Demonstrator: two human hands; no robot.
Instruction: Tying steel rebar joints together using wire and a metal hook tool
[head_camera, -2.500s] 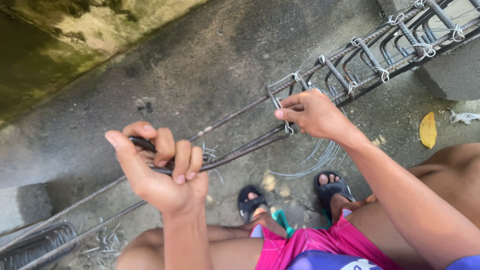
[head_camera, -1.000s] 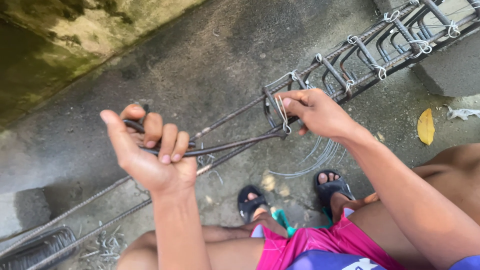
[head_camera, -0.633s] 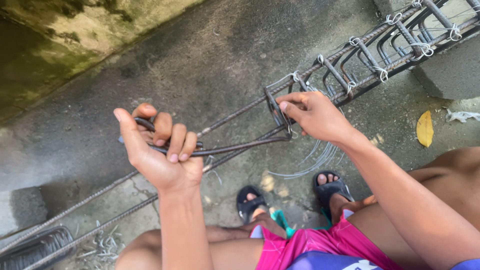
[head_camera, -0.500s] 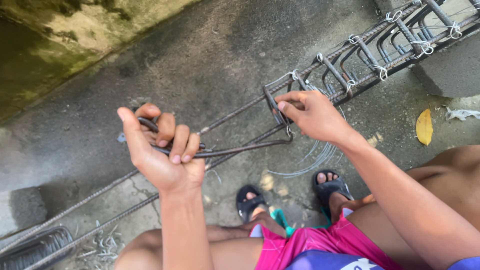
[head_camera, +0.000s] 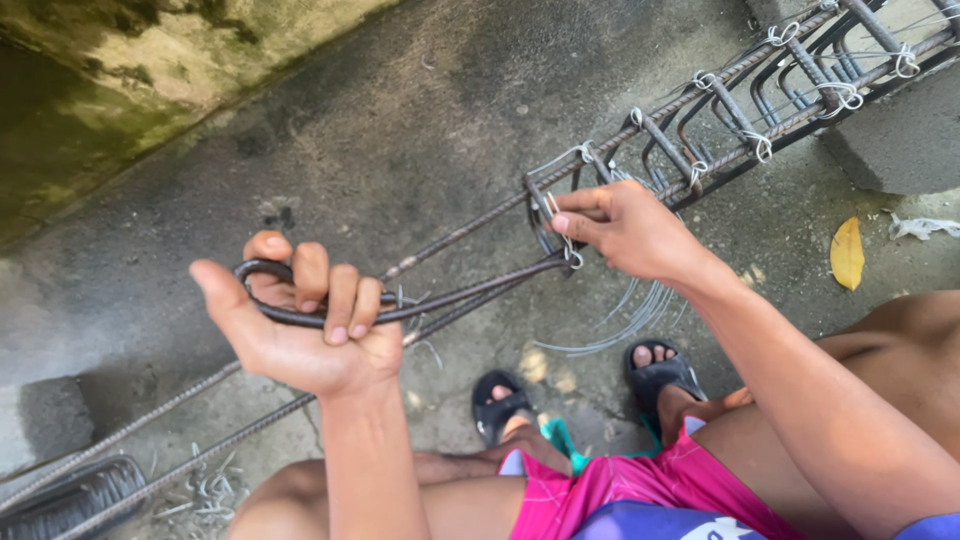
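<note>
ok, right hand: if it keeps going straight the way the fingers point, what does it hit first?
The right hand points left. Its fingertips already pinch thin silvery tie wire at a bent dark steel stirrup on the ribbed rebar cage. So the stirrup comes first, then probably bare concrete floor; depth is unclear.

The left hand (head_camera: 300, 325) has swung the dark bent steel hooked tying tool (head_camera: 400, 305) round, its looped handle now turned up between the curled fingers, while the right hand (head_camera: 630, 230) has edged slightly toward the thin pale tie wire (head_camera: 560, 225).
</note>
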